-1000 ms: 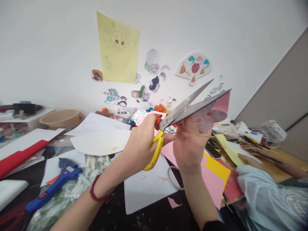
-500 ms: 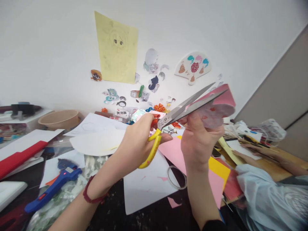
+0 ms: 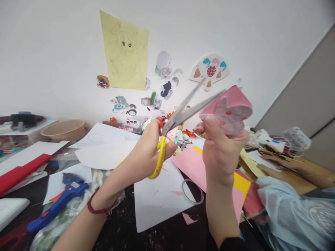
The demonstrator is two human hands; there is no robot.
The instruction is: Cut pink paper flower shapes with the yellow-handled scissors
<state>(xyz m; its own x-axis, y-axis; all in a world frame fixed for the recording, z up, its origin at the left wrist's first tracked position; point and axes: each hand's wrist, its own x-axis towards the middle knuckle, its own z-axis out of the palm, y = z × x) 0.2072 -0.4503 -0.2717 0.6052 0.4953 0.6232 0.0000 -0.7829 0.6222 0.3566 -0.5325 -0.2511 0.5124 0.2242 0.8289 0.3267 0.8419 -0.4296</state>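
Note:
My left hand, with a dark red band at its wrist, is closed round the yellow and orange handles of a pair of scissors. The blades are apart and point up to the right, the lower tip near the left edge of the pink paper. My right hand is raised and closed on a folded pink paper piece with a pale, red-spotted flower-like shape on its near side. The thumb presses on the shape's lower left edge.
A blue glue gun lies at the left. White paper, a tape ring and a pink scrap lie in front. A tan bowl stands at the back left. Another person's sleeve is at the right.
The scissors have drawn back left, away from the pink paper, and their blades have opened wider. My right hand has shifted slightly right with the paper.

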